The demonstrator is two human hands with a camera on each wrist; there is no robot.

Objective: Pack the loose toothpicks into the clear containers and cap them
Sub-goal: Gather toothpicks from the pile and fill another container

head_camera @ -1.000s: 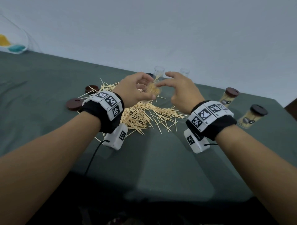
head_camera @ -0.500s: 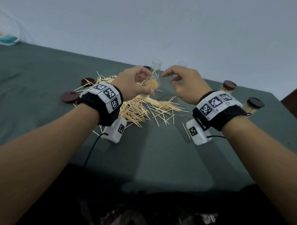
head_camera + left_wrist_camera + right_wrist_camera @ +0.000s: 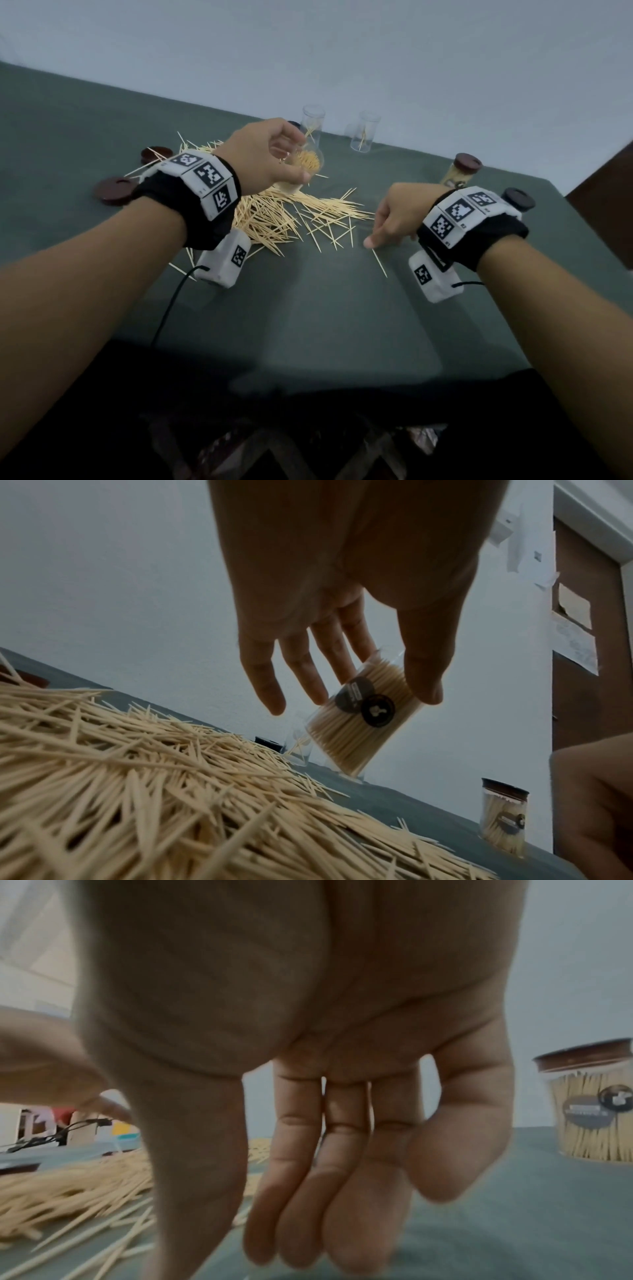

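L hand fingers clamp tilted full container; R hand fingers straight, together, tips on cloth.

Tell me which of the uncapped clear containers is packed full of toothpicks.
The container held tilted in the left hand. The two uncapped ones standing by the wall hold only a few sticks.

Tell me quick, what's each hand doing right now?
Left hand: holds a tilted, toothpick-filled container between fingers and thumb.
Right hand: open, holding nothing, fingertips down at the cloth beside a stray toothpick.
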